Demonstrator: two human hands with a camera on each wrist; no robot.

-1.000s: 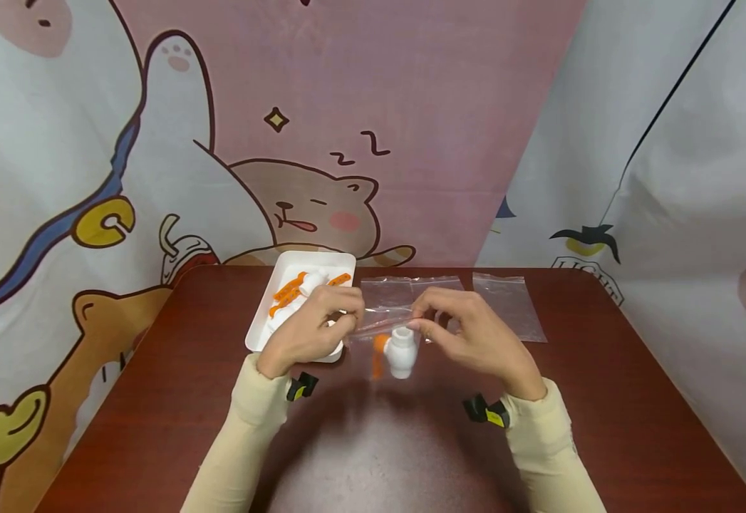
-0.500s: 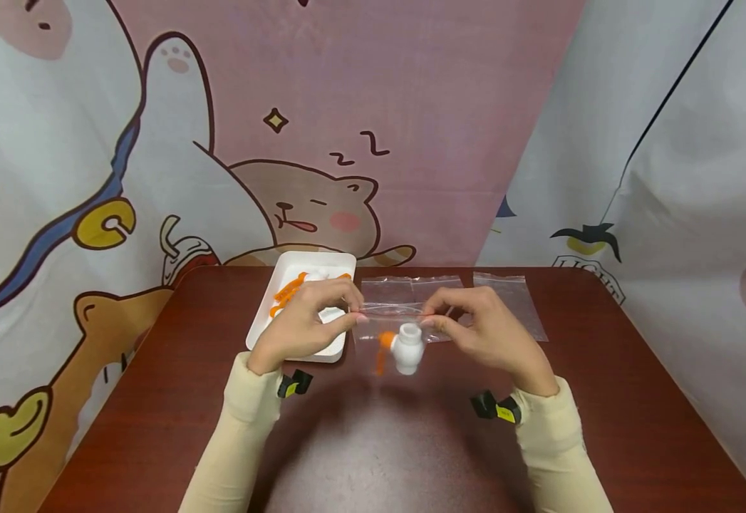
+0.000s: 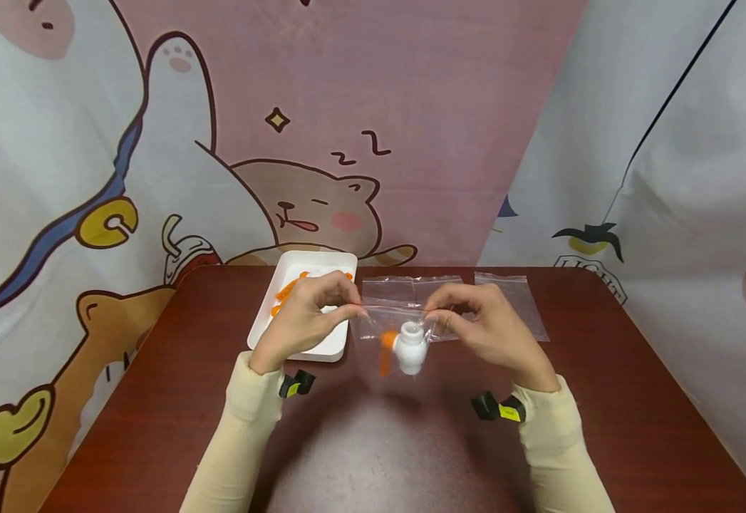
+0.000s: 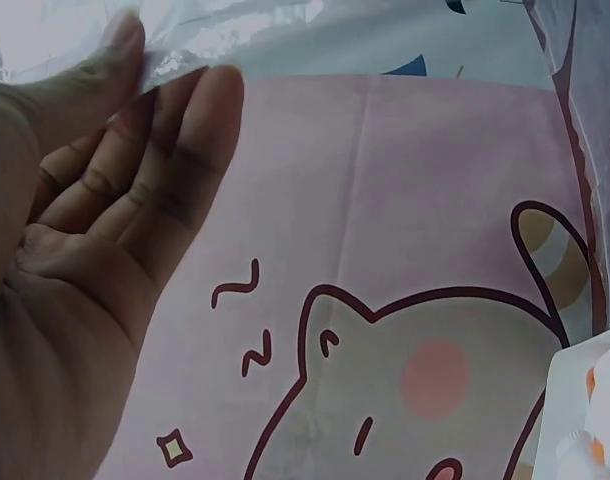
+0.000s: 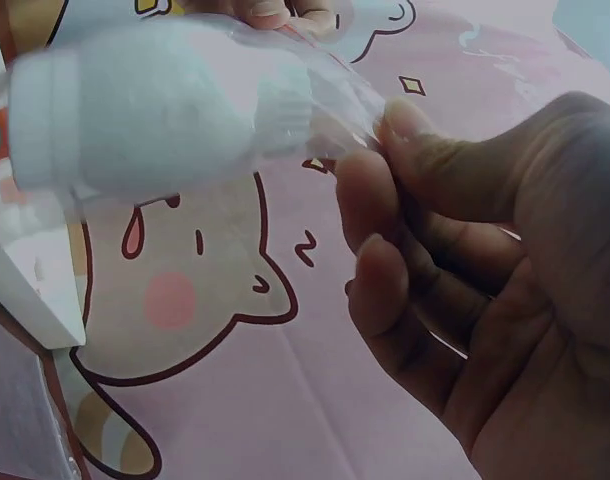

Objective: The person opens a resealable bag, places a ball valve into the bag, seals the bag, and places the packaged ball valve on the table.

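And here the clear bag is held up over the desk, a white fitting and its orange lever seen inside, the top edge pinched at one end by the left hand and at the other by the right hand. Light, limp and slippery the film should prove, with the fitting stiff and likely the heavier part, so the bag is best taken by both ends of that top strip! By the left hand, a white tray of similar parts is partly hidden, while more clear bags are laid flat beyond.
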